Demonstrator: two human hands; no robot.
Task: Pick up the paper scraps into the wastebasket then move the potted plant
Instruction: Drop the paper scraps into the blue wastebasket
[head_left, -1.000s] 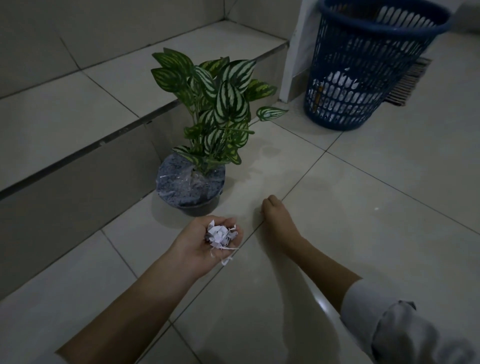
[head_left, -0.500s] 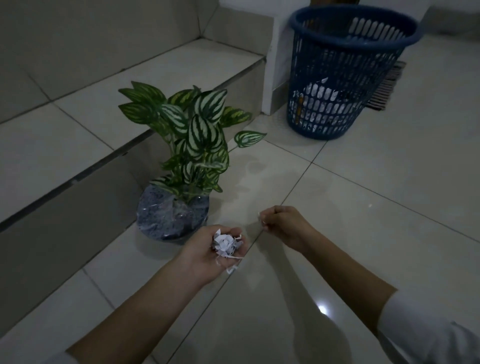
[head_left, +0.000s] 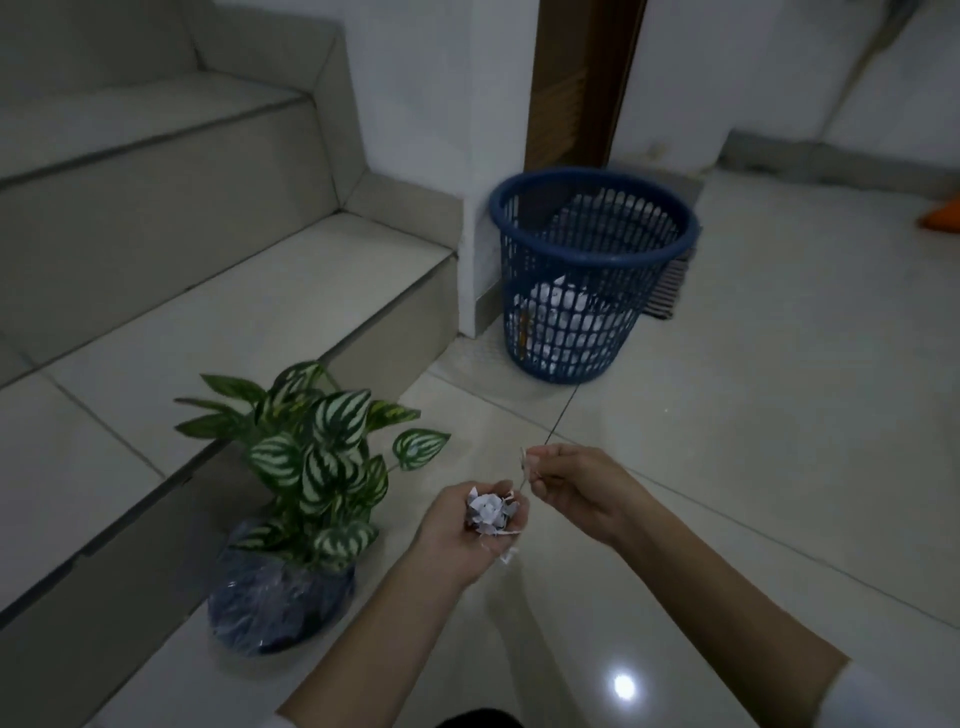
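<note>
My left hand (head_left: 457, 540) is cupped palm-up around a heap of white paper scraps (head_left: 491, 512). Just right of it, my right hand (head_left: 576, 491) pinches a small paper scrap (head_left: 524, 462) between thumb and fingers. The potted plant (head_left: 311, 467), with striped green leaves in a dark pot wrapped in clear film (head_left: 275, 597), stands on the floor left of my hands, against the lowest step. The blue lattice wastebasket (head_left: 587, 280) stands further back by the white pillar, with white paper showing inside it.
Tiled steps (head_left: 208, 322) rise on the left. A white pillar (head_left: 441, 156) and a brown door frame (head_left: 582, 78) stand behind the basket, with a striped mat (head_left: 670, 286) beside it. An orange object (head_left: 940, 213) lies at the far right edge.
My right hand has lifted off the floor with a scrap pinched in it and come up beside my left hand. The view has risen and pulled back, showing more of the stairs and basket.
</note>
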